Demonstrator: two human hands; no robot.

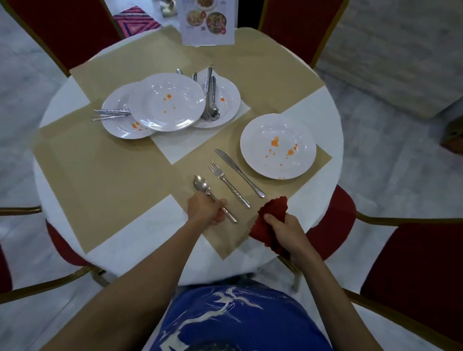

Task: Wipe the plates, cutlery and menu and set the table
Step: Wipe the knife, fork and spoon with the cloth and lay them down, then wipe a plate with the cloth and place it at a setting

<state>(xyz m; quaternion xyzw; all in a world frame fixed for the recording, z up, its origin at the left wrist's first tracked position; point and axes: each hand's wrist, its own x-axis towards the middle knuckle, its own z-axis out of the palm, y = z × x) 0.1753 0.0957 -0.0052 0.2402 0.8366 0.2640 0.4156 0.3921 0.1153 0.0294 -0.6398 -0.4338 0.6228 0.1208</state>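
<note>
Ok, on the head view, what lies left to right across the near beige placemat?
First the silver metal spoon held by the left hand → silver metal fork → silver metal table knife → round white plate with orange stains.

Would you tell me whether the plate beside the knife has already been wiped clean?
No, the plate beside the knife has orange stains across its middle.
</note>
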